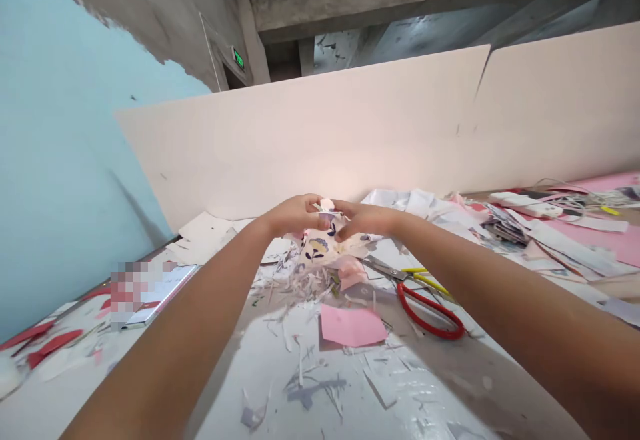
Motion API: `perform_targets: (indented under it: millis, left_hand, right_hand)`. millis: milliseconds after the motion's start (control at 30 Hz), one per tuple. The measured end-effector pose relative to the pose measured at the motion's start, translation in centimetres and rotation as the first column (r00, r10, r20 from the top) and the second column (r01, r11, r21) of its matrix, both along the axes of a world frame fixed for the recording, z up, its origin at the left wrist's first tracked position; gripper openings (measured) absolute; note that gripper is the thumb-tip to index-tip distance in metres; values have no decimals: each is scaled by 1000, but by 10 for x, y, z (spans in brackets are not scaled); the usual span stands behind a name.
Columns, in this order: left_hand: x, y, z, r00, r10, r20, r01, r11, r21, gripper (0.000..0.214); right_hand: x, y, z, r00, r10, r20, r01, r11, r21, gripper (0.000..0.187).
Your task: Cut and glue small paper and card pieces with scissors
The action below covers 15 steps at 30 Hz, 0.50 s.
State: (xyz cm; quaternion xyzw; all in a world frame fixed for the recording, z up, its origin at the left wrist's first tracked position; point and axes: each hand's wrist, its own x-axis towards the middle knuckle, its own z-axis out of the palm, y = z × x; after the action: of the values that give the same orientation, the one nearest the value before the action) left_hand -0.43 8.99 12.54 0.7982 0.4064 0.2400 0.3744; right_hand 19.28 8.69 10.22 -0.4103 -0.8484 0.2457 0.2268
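Both my arms reach forward over a table strewn with paper scraps. My left hand (293, 215) and my right hand (365, 219) meet at the middle, fingers pinched on a small white paper piece with a dark floral print (320, 243), which hangs just above the table. Under it lies a heap of thin white paper shreds (300, 283) and a small pink scrap (350, 270).
Red-handled scissors (430, 310) and a yellow-handled pair (425, 279) lie right of the hands. A pink paper square (353, 325) lies nearer me. A phone (155, 293) rests at the left, red scraps (47, 345) beyond it. Papers pile at right (550, 233). A pale board (350, 127) backs the table.
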Motion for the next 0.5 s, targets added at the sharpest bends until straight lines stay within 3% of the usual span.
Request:
perform_targets:
  millis: [67, 133, 333, 500]
  left_hand:
    - [-8, -2, 10, 996, -6, -91, 3, 1000, -29, 53]
    - [-19, -1, 17, 987, 51, -154, -55, 998, -23, 52]
    - [-50, 4, 11, 973, 202, -113, -203, 979, -1, 34]
    - [-57, 7, -3, 989, 125, 80, -110, 978, -175, 20]
  right_hand:
    - [-9, 1, 2, 991, 35, -128, -52, 990, -131, 39]
    - [-11, 3, 4, 989, -17, -145, -7, 987, -160, 23]
    - [-2, 3, 0, 977, -120, -174, 100, 988, -119, 18]
    - [-6, 6, -11, 964, -159, -214, 129, 980, -149, 19]
